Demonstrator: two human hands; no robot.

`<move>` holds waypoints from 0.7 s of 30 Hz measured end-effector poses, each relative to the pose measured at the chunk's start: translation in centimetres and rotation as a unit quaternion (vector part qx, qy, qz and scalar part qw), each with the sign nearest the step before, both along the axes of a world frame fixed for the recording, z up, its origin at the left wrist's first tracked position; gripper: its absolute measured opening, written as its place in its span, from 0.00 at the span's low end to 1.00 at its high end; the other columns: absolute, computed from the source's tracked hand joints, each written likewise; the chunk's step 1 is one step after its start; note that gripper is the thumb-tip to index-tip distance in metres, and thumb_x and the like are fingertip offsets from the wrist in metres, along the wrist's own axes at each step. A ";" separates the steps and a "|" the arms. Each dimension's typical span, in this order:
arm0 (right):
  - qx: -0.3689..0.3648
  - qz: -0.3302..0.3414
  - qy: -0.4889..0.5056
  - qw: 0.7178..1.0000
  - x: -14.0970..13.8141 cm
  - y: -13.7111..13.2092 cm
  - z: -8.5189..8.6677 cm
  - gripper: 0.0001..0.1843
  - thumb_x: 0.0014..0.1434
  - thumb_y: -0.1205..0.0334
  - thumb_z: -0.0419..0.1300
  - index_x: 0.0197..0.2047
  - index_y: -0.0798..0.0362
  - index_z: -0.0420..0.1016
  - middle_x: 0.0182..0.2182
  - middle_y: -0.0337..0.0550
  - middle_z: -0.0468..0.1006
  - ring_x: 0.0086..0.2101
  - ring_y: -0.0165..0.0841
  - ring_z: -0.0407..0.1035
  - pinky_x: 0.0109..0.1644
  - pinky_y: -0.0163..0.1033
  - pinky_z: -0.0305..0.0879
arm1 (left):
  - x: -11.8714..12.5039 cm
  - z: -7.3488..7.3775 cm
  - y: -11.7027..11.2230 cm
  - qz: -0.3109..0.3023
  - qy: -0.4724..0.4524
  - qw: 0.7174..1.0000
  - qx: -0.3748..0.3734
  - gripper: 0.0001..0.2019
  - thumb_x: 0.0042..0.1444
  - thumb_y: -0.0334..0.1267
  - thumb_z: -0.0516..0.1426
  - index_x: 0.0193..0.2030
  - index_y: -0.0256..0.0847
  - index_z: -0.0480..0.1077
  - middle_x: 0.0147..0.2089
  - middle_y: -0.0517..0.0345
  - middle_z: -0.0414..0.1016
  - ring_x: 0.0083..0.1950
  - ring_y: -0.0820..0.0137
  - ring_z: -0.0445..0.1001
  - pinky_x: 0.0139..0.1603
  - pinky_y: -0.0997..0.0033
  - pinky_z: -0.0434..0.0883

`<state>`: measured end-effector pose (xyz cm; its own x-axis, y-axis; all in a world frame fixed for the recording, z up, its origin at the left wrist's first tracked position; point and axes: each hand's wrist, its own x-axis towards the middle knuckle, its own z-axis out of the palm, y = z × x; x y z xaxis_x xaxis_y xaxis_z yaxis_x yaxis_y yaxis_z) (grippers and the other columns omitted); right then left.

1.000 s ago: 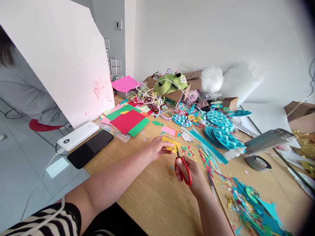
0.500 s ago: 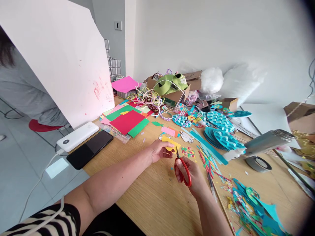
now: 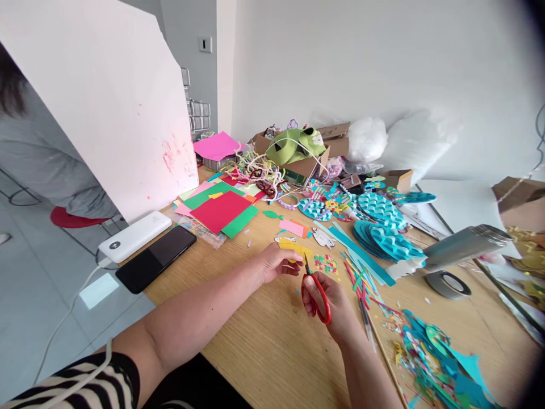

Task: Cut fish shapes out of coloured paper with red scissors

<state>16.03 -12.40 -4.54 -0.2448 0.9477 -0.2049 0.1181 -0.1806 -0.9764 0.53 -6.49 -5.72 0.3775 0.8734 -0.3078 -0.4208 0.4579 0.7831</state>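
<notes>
Head view, red scissors: my right hand has its fingers curled around the handles, blades pointing away from me.
Left hand: my thumb and fingers pinch the yellow paper over the table.
Blade tips: at the paper's right end; I can't tell whether they bite.
Snipping: the step in hand, I judge; the next cut calls for a firm pinch.
Paper bits: just beside the tips.
Red sheet: farther off.

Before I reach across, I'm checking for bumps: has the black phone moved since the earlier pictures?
No; judged against the white power bank resting beside it, the black phone shows no visible shift in any direction.
</notes>
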 end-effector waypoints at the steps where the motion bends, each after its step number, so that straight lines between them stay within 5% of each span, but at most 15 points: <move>1: 0.000 0.000 0.000 1.000 0.0 0.0 0.0 0.28 0.46 0.36 0.67 0.25 0.51 0.63 0.15 0.34 0.69 0.14 0.26 0.62 0.17 0.31 0.57 | 0.0 0.0 0.0 0.000 0.000 1.000 0.001 0.17 0.30 0.36 0.66 0.31 0.33 0.73 0.27 0.57 0.73 0.27 0.74 0.69 0.32 0.71 0.68; 21: 0.024 0.010 0.000 1.000 -0.2 -0.2 0.7 0.26 0.51 0.35 0.63 0.25 0.50 0.63 0.17 0.37 0.70 0.17 0.28 0.63 0.20 0.33 0.58 | 0.2 0.1 -0.3 -0.014 -0.002 1.000 0.018 0.15 0.32 0.35 0.66 0.30 0.34 0.73 0.27 0.57 0.73 0.27 0.74 0.70 0.31 0.72 0.69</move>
<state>15.78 -12.56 -3.80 -0.2641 0.9514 -0.1584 0.1210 -0.1302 -0.9841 0.71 -6.77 -5.67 0.4023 0.8733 -0.2747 -0.4114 0.4405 0.7980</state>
